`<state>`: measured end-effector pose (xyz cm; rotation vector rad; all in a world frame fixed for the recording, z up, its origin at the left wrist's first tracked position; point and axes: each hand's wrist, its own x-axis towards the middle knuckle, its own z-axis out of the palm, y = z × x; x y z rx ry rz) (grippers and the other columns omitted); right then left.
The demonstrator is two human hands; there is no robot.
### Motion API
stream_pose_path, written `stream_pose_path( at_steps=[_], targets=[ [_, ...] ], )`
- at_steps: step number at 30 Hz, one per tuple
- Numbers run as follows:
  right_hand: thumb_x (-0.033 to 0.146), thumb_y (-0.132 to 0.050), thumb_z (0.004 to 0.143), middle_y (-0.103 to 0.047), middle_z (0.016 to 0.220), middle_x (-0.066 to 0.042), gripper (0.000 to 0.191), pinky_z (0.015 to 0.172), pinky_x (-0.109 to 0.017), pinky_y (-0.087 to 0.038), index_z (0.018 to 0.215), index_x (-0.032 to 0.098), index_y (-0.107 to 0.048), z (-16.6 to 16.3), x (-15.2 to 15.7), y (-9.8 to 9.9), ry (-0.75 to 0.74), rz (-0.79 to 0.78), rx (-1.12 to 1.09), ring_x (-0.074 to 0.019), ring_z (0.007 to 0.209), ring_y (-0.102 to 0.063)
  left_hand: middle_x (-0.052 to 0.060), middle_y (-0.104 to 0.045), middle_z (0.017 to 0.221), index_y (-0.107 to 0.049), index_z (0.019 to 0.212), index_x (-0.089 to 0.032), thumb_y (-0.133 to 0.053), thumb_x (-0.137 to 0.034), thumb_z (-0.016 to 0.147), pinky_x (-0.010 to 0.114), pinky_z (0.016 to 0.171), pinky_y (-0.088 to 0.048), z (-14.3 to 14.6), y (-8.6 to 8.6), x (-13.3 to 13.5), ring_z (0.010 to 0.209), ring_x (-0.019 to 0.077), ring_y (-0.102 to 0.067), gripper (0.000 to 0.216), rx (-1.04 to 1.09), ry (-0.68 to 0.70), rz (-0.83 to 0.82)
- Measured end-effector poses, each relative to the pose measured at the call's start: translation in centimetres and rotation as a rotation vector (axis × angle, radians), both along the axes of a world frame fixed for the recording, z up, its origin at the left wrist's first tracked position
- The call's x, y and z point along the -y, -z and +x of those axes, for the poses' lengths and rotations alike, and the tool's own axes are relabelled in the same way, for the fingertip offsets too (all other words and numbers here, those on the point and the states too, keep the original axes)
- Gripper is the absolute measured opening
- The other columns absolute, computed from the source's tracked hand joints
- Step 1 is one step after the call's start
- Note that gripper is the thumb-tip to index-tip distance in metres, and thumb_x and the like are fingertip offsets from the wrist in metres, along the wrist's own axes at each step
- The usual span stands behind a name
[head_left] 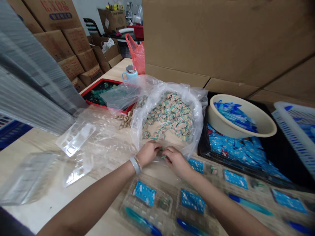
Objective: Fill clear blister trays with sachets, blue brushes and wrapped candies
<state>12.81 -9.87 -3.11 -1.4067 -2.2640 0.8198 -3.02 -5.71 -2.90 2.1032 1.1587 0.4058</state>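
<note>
My left hand (147, 152) and my right hand (176, 160) meet at the near edge of a clear plastic bag (150, 105) that holds a heap of small striped erasers (169, 116). Both hands have their fingers curled and pinched together around a few of the small erasers (161, 152) at the bag's mouth. A white wristband sits on my left wrist. In front of my arms lie clear blister trays (169, 203) holding blue packets, blue pens and small erasers in their pockets.
A cream bowl (261, 129) with blue pens stands on a black tray (204, 144) of blue packets at the right; a white basket (295, 127) is beside it. Empty clear trays (76, 137) lie left. A red-rimmed tray (103, 91), blue cup (130, 72) and cardboard boxes stand behind.
</note>
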Motion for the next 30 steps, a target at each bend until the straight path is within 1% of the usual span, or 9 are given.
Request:
stream_pose_path(
  at_steps=[3, 5, 8, 12, 16, 20, 25, 30],
  targets=[
    [0.003, -0.043, 0.072, -0.054, 0.090, -0.006, 0.024, 0.080, -0.032, -0.039, 0.084, 0.017, -0.058, 0.0, -0.1, -0.1, -0.038, 0.026, -0.014, -0.0172, 0.088, -0.048, 0.004, -0.062, 0.079, -0.064, 0.085, -0.016, -0.042, -0.008, 0.071, 0.024, 0.072, -0.040, -0.2, -0.5, 0.0, 0.077, 0.0145, -0.053, 0.027, 0.012, 0.106, -0.017],
    [0.003, -0.043, 0.072, -0.053, 0.090, -0.005, 0.025, 0.080, -0.031, -0.039, 0.086, 0.017, -0.058, 0.1, -0.2, 0.0, -0.043, 0.019, -0.049, -0.0165, 0.088, -0.048, 0.003, -0.060, 0.076, -0.063, 0.082, -0.016, -0.046, -0.008, 0.069, 0.023, 0.070, -0.040, -0.2, -0.9, 0.0, 0.076, 0.0147, -0.052, 0.023, -0.010, 0.126, -0.029],
    [0.003, -0.044, 0.071, -0.051, 0.088, -0.005, 0.024, 0.076, -0.029, -0.041, 0.085, 0.017, -0.057, 0.5, -0.3, 0.4, 0.012, 0.000, -0.099, -0.0154, 0.084, -0.048, 0.004, -0.058, 0.078, -0.062, 0.082, -0.016, -0.047, -0.011, 0.070, 0.024, 0.071, -0.040, 0.0, -1.0, 0.3, 0.076, 0.0149, -0.052, 0.019, -0.042, 0.078, -0.023],
    [0.001, -0.044, 0.068, -0.049, 0.084, -0.004, 0.027, 0.072, -0.028, -0.040, 0.085, 0.017, -0.057, 1.1, -0.7, 1.0, 0.127, 0.021, -0.073, -0.0150, 0.079, -0.048, 0.005, -0.056, 0.087, -0.059, 0.091, -0.016, -0.044, -0.008, 0.071, 0.025, 0.077, -0.040, 0.3, -0.8, 0.7, 0.082, 0.0151, -0.052, 0.026, -0.053, 0.045, 0.008],
    [-0.001, -0.043, 0.065, -0.048, 0.082, -0.003, 0.031, 0.071, -0.027, -0.040, 0.085, 0.017, -0.058, 1.3, -1.3, 1.4, 0.148, -0.015, -0.009, -0.0141, 0.076, -0.048, 0.007, -0.054, 0.093, -0.057, 0.097, -0.016, -0.043, -0.008, 0.073, 0.027, 0.079, -0.041, 0.4, -0.6, 1.0, 0.086, 0.0162, -0.051, 0.030, -0.079, 0.023, 0.054],
    [-0.001, -0.046, 0.064, -0.049, 0.082, -0.003, 0.032, 0.072, -0.027, -0.041, 0.086, 0.017, -0.059, 1.1, -1.6, 1.7, 0.176, -0.051, -0.022, -0.0144, 0.076, -0.048, 0.007, -0.054, 0.095, -0.059, 0.095, -0.017, -0.043, -0.007, 0.072, 0.027, 0.082, -0.040, 0.7, -0.4, 1.2, 0.089, 0.0165, -0.051, 0.030, -0.079, 0.040, 0.061],
    [-0.001, -0.047, 0.064, -0.049, 0.081, -0.003, 0.031, 0.070, -0.027, -0.042, 0.088, 0.016, -0.058, 1.0, -1.5, 1.3, 0.176, -0.074, -0.050, -0.0133, 0.071, -0.048, 0.006, -0.056, 0.092, -0.058, 0.097, -0.017, -0.043, -0.010, 0.076, 0.027, 0.080, -0.042, 1.0, -0.2, 1.2, 0.087, 0.0157, -0.052, 0.027, -0.059, 0.032, 0.026],
    [0.001, -0.047, 0.066, -0.050, 0.082, -0.004, 0.026, 0.071, -0.027, -0.041, 0.083, 0.017, -0.058, 0.5, -1.0, 1.0, 0.176, -0.055, -0.013, -0.0148, 0.076, -0.049, 0.007, -0.056, 0.091, -0.059, 0.093, -0.017, -0.041, -0.012, 0.078, 0.027, 0.079, -0.042, 1.2, -0.5, 1.5, 0.087, 0.0161, -0.053, 0.024, -0.090, 0.003, 0.044]
  ],
)
